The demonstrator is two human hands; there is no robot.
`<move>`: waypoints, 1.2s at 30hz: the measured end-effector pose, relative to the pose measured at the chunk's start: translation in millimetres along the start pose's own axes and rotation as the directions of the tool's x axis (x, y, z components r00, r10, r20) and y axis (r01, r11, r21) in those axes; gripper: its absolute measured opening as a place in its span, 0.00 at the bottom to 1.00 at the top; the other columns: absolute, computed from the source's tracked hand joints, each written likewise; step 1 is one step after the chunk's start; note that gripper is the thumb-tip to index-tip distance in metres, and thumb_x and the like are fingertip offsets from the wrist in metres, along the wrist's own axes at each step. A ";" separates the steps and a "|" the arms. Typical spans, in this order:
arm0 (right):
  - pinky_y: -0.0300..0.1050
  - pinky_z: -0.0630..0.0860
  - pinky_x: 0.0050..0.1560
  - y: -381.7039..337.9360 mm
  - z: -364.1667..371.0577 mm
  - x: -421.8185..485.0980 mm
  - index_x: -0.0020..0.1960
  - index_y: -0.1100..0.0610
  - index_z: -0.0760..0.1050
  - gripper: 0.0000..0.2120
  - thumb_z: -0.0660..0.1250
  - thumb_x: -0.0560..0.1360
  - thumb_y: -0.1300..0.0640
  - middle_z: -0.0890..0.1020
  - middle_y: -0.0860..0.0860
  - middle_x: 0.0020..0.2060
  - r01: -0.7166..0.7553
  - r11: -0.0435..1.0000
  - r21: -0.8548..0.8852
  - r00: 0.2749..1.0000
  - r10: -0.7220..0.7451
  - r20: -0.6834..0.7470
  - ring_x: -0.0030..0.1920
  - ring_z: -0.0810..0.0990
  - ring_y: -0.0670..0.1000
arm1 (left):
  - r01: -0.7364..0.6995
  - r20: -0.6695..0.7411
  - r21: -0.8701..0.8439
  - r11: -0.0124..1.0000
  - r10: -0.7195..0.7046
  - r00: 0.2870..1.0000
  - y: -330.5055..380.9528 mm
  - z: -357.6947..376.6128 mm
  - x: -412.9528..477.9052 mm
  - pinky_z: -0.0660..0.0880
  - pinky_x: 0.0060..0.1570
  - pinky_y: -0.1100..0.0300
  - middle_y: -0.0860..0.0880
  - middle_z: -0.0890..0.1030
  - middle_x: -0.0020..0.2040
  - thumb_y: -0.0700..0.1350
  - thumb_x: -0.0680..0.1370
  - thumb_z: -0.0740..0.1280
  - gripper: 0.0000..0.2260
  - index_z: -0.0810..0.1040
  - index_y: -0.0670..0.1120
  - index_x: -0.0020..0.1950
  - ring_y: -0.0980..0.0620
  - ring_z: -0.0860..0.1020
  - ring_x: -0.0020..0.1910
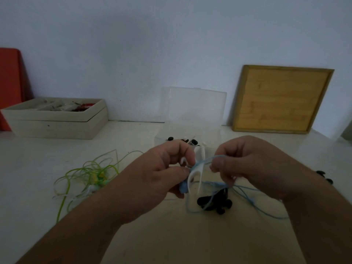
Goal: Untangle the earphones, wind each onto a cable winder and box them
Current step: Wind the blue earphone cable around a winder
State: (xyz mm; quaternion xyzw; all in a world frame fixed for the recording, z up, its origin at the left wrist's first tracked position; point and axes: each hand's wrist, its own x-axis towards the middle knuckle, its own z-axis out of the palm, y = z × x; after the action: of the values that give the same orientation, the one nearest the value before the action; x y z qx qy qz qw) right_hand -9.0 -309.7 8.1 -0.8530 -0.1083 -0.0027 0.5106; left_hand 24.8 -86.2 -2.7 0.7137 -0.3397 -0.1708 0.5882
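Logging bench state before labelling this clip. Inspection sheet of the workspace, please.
Surface: pale table, dim light.
Job's things: white cable winder in hand; clear plastic box open behind, black and white pieces inside; black pieces loose under the hands.
Clutter: small dark bits at right edge.
Grippers: left hand grips the winder; right hand pinches the blue cable.
Cables: blue cable crosses the winder, rest trailing; green earphones tangled at left.
Surroundings: wall; wooden box, red board left; framed wooden board leaning right.

Can't make out what's in the wooden box (55, 119), way too blurry; red board (9, 86) cut off at the left edge.
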 end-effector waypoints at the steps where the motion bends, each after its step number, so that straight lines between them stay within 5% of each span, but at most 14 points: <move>1: 0.48 0.78 0.49 0.4 -0.9 -0.7 0.36 0.54 0.82 0.08 0.72 0.73 0.54 0.79 0.51 0.25 -0.011 0.997 0.072 1.000 0.011 0.000 0.30 0.76 0.53 | 0.005 0.010 0.017 1.000 -0.005 1.000 1.1 0.7 -0.4 0.76 0.40 0.60 0.49 0.79 0.37 0.32 0.80 0.60 0.08 0.75 0.42 0.48 0.52 0.76 0.35; 3: 0.55 0.80 0.56 1.7 -0.8 -0.7 0.35 0.57 0.81 0.08 0.73 0.69 0.53 0.73 0.52 0.23 -0.040 0.979 0.199 0.999 0.034 0.033 0.26 0.71 0.50 | 0.013 0.019 0.069 0.998 -0.015 1.000 2.3 2.5 -0.7 0.74 0.38 0.62 0.52 0.79 0.34 0.31 0.79 0.60 0.08 0.74 0.43 0.46 0.54 0.76 0.34; 6: 0.46 0.80 0.45 2.3 -1.3 0.5 0.35 0.58 0.82 0.09 0.75 0.62 0.52 0.69 0.51 0.22 -0.104 0.951 0.290 0.994 0.094 0.047 0.24 0.67 0.47 | 0.003 -0.002 0.139 0.990 -0.003 1.000 1.7 3.5 -0.2 0.72 0.38 0.59 0.50 0.80 0.34 0.33 0.78 0.61 0.09 0.75 0.47 0.45 0.53 0.75 0.35; 11: 0.43 0.74 0.36 1.7 -0.4 3.3 0.35 0.58 0.82 0.03 0.76 0.64 0.60 0.67 0.51 0.24 -0.213 0.912 0.351 0.974 0.226 0.004 0.25 0.66 0.48 | -0.049 -0.026 0.110 0.993 0.052 0.998 2.2 3.8 -0.6 0.70 0.38 0.46 0.37 0.81 0.42 0.42 0.74 0.62 0.05 0.76 0.50 0.45 0.38 0.73 0.36; 18: 0.44 0.73 0.35 -0.6 5.0 6.5 0.39 0.61 0.79 0.06 0.70 0.62 0.60 0.75 0.51 0.26 -0.190 0.876 0.443 0.966 0.247 -0.074 0.29 0.69 0.49 | -0.052 0.025 0.151 0.987 0.049 0.999 -0.4 4.9 0.2 0.71 0.34 0.70 0.53 0.79 0.33 0.31 0.79 0.59 0.08 0.74 0.42 0.47 0.60 0.77 0.31; 21: 0.45 0.73 0.33 -5.0 7.3 8.0 0.38 0.62 0.80 0.02 0.69 0.65 0.65 0.74 0.54 0.29 -0.168 0.854 0.493 0.960 0.255 -0.116 0.29 0.68 0.50 | -0.096 0.008 0.182 0.979 0.096 0.995 -0.1 3.5 0.8 0.71 0.33 0.66 0.51 0.76 0.33 0.36 0.79 0.60 0.08 0.74 0.47 0.46 0.59 0.74 0.31; 26: 0.44 0.70 0.32 -4.8 15.7 12.6 0.35 0.61 0.78 0.09 0.65 0.73 0.68 0.67 0.55 0.28 -0.197 0.850 0.489 0.941 0.304 -0.150 0.28 0.64 0.51 | -0.189 0.067 0.295 0.937 0.177 0.982 -0.5 2.4 0.5 0.65 0.30 0.53 0.43 0.71 0.34 0.40 0.76 0.60 0.06 0.73 0.51 0.46 0.44 0.67 0.32; 28: 0.44 0.69 0.31 -4.8 19.8 13.7 0.36 0.61 0.76 0.09 0.64 0.74 0.67 0.66 0.53 0.27 -0.225 0.833 0.506 0.936 0.328 -0.125 0.28 0.63 0.50 | -0.223 0.073 0.377 0.899 0.211 0.975 -2.2 3.3 0.1 0.63 0.29 0.58 0.47 0.70 0.33 0.38 0.77 0.61 0.08 0.73 0.51 0.45 0.50 0.65 0.30; 31: 0.44 0.67 0.31 -3.7 18.8 13.3 0.34 0.61 0.76 0.10 0.63 0.73 0.68 0.66 0.55 0.28 -0.128 0.858 0.498 0.952 0.247 -0.179 0.28 0.63 0.51 | -0.201 0.080 0.505 0.839 0.187 0.979 -6.4 7.3 0.7 0.62 0.29 0.67 0.56 0.70 0.33 0.36 0.77 0.62 0.10 0.72 0.52 0.45 0.57 0.65 0.30; 36: 0.42 0.65 0.31 -6.8 8.5 5.1 0.35 0.57 0.80 0.05 0.69 0.70 0.60 0.69 0.54 0.28 0.020 0.944 0.330 0.977 0.051 -0.206 0.28 0.65 0.49 | -0.062 -0.018 0.364 0.929 0.073 0.997 -11.2 3.8 4.0 0.64 0.29 0.58 0.54 0.70 0.30 0.35 0.77 0.59 0.12 0.72 0.52 0.43 0.55 0.65 0.29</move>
State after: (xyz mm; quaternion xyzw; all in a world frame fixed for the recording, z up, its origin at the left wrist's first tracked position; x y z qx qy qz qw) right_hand -6.2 -298.2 10.6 -0.7508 -0.0453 -0.0714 0.6550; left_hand 28.4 -90.8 -13.7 0.8007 -0.3804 -0.0736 0.4569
